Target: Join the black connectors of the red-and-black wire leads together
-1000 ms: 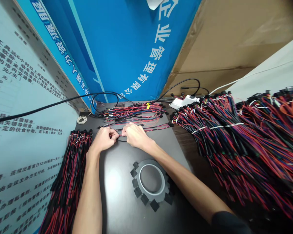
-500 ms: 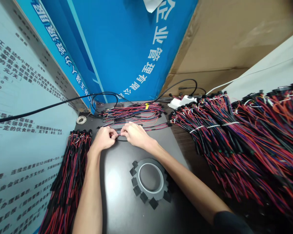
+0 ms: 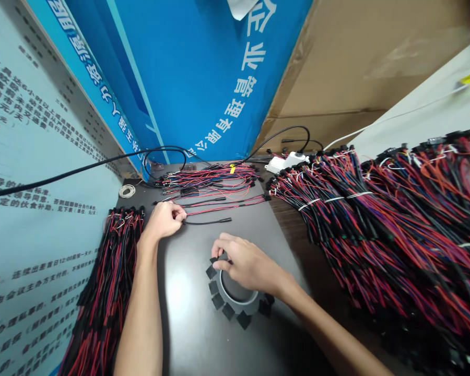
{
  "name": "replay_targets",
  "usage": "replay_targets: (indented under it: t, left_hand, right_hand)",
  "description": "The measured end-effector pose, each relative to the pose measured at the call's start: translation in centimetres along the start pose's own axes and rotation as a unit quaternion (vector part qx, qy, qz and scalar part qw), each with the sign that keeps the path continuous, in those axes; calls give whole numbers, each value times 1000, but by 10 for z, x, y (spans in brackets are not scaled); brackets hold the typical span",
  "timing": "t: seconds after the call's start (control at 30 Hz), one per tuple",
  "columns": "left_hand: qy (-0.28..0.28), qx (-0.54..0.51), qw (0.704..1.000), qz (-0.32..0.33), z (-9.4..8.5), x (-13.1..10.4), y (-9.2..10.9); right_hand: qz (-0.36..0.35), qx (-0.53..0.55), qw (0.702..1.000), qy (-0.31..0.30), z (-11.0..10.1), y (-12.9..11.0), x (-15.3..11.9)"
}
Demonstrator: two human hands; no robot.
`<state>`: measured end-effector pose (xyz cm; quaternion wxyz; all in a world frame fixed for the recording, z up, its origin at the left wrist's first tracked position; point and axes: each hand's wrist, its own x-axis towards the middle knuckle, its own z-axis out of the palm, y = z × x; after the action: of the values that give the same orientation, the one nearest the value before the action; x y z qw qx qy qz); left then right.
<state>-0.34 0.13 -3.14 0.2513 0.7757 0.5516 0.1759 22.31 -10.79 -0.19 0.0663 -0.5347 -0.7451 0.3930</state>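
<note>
My left hand [image 3: 167,218] is closed in a pinch on a thin cable; a black cable [image 3: 211,222] and a red-black wire [image 3: 227,209] run out to the right from it, along the dark tabletop [image 3: 188,324]. My right hand [image 3: 235,258] is over the upper part of a round grey dispenser [image 3: 238,297], its thumb and fingers closed on one of the black square tape pieces [image 3: 211,270] along the rim. More black squares [image 3: 243,319] stick out around the rim's left and lower sides.
A bundle of red and black wires [image 3: 211,176] lies at the back. Large tied harness piles [image 3: 337,209] fill the right side, and another pile [image 3: 113,261] lies left. A coiled white cord [image 3: 127,191] sits back left.
My right hand has left the cable beside my left hand and moved down and right to the dispenser's rim. My left hand stays on the cable. The view has shifted slightly.
</note>
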Motion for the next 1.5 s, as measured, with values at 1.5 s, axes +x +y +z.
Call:
replay_targets:
  t: [1.5]
  left_hand:
    - [-2,-6,1000,9,0,-2,-1]
  right_hand:
    - [-134,115,978,107,-26,-2,81]
